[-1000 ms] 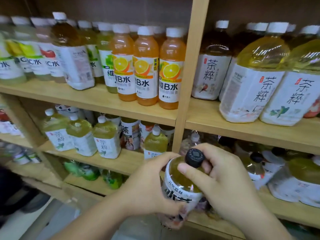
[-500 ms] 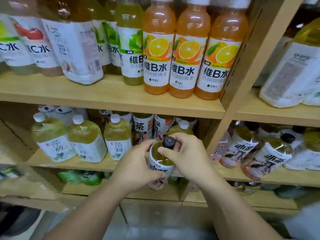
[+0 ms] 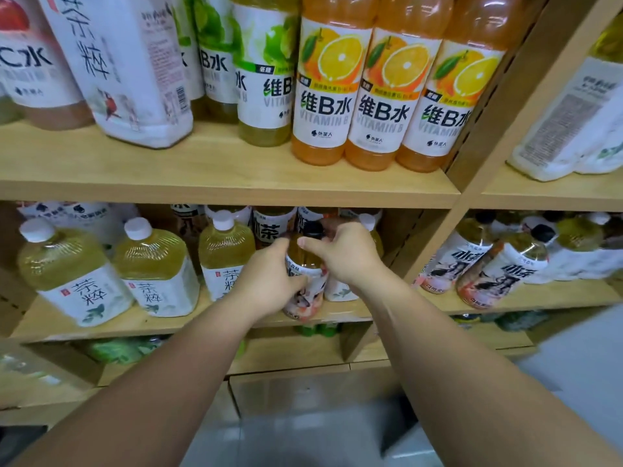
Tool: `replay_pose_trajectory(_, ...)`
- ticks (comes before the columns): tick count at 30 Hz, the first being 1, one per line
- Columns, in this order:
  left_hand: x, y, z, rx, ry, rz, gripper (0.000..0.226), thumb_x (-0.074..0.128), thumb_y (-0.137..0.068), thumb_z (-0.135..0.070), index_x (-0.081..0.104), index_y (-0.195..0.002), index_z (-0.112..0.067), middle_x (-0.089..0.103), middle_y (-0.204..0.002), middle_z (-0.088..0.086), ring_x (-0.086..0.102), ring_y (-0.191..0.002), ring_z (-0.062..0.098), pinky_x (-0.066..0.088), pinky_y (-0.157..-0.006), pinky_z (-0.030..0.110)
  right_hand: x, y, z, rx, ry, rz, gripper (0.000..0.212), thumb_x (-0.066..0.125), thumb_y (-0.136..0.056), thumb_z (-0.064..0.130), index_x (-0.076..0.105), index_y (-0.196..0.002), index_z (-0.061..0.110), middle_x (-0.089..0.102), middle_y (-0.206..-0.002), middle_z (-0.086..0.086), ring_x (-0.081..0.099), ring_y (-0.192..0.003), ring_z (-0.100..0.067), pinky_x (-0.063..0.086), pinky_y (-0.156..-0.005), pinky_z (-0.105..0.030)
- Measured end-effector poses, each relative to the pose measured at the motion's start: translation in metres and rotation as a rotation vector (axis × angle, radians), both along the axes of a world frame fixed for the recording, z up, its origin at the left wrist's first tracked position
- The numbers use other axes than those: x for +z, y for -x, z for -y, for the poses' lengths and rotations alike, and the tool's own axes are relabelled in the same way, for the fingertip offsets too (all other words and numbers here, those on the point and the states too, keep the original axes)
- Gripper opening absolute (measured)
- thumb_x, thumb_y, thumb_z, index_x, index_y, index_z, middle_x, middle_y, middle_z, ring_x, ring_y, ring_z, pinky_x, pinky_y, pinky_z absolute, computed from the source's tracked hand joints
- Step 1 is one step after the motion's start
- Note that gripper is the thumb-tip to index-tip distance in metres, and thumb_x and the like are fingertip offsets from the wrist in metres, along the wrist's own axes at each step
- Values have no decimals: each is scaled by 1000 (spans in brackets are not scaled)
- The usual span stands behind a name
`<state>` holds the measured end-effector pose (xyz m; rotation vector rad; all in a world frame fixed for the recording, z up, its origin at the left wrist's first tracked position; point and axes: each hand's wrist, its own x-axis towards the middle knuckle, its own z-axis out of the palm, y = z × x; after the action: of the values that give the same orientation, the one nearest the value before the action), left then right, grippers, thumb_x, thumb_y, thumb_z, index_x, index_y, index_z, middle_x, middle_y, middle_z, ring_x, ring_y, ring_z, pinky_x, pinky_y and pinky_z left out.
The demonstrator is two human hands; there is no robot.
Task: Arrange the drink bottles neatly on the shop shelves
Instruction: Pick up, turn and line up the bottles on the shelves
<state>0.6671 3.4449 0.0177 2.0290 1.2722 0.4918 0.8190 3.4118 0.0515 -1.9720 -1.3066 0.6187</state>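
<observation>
A black-capped tea bottle [image 3: 307, 264] with a white and pink label stands at the front edge of the middle shelf [image 3: 202, 326], just left of the wooden upright. My left hand [image 3: 269, 281] wraps its body from the left. My right hand [image 3: 344, 254] grips its shoulder and neck from the right. Its base looks to be touching the shelf board. Yellow-green tea bottles with white caps [image 3: 155, 267] stand in a row to the left.
Orange vitamin drink bottles [image 3: 322, 92] and other tall bottles fill the upper shelf [image 3: 219, 183]. Right of the upright post [image 3: 472, 183], several black-capped tea bottles [image 3: 499, 271] lean and lie untidily. A lower shelf holds green bottles. Grey floor lies below.
Both hands have carried the black-capped bottle forward and up to the middle shelf's edge. The camera has come closer to the shelves.
</observation>
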Motion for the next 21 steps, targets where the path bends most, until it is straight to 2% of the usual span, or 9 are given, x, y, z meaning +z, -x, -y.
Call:
replay_pose_trajectory(2, -4, -3, -6, 4, 5, -18, 54, 77, -88, -31, 49, -133, -22, 64, -111, 5, 63, -98, 23, 56, -83, 41, 2, 1, -7, 59, -5, 25, 38, 76, -89, 36, 60, -65, 11, 58, -56, 0, 54, -55, -15, 44, -54, -29)
replay_pose_trajectory(3, -6, -4, -7, -5, 8, -38, 62, 74, -89, -32, 43, -142, -23, 60, -116, 8, 61, -102, 26, 53, -83, 40, 4, 2, -10, 106, -9, 48, 27, 74, -91, 37, 71, -88, 10, 69, -76, -6, 64, -72, -21, 53, -66, -34)
replay_pose_trajectory(6, -8, -9, -11, -32, 46, -35, 82, 70, -93, -34, 19, -157, -34, 51, -121, 10, 58, -107, 30, 50, -86, 39, 11, 1, -15, 185, 77, 156, 45, 65, -97, 39, 61, -133, 12, 71, -110, -16, 65, -101, -33, 53, -85, -36)
replay_pose_trajectory(8, -7, -12, -13, -27, 52, -33, 84, 69, -94, -35, 14, -157, -37, 51, -121, 10, 58, -107, 30, 51, -89, 41, 15, -1, -14, 206, 92, 215, 43, 61, -99, 37, 60, -132, 11, 69, -107, -15, 63, -97, -31, 53, -81, -33)
replay_pose_trajectory(10, -9, -15, -14, 14, 53, -8, 86, 72, -91, -36, 15, -155, -37, 53, -119, 10, 58, -104, 30, 53, -88, 43, 15, -8, -8, 163, 57, 242, 21, 61, -100, 31, 67, -99, 11, 61, -75, -7, 55, -69, -23, 43, -57, -24)
replay_pose_trajectory(12, -12, -20, -14, 59, 46, 10, 87, 76, -88, -37, 17, -153, -35, 56, -125, 12, 59, -111, 33, 53, -91, 45, 10, -18, 3, 43, 8, 215, 38, 62, -98, 22, 50, -63, 14, 43, -54, -2, 40, -49, -18, 30, -48, -28)
replay_pose_trajectory(13, -13, -23, -13, 73, 42, 6, 89, 76, -88, -37, 16, -154, -34, 55, -128, 13, 59, -114, 34, 52, -92, 44, 6, -26, 8, -28, -22, 179, 40, 61, -97, 18, 46, -60, 12, 41, -52, -2, 37, -47, -18, 28, -49, -30)
replay_pose_trajectory(16, -17, -32, -11, 118, 25, -10, 91, 74, -90, -38, 11, -155, -35, 55, -129, 13, 60, -112, 33, 52, -88, 41, -3, -42, 24, -146, -97, 83, 15, 60, -99, 20, 61, -97, 5, 53, -70, -3, 49, -59, -16, 38, -54, -30)
replay_pose_trajectory(21, -14, -38, -17, 143, 4, -36, 95, 74, -91, -34, 7, -159, -31, 67, -104, 8, 66, -78, 22, 58, -68, 39, -10, -60, 29, -134, 27, -89, 44, 62, -100, 30, 46, -138, 16, 58, -85, -4, 63, -83, -25, 51, -76, -39)
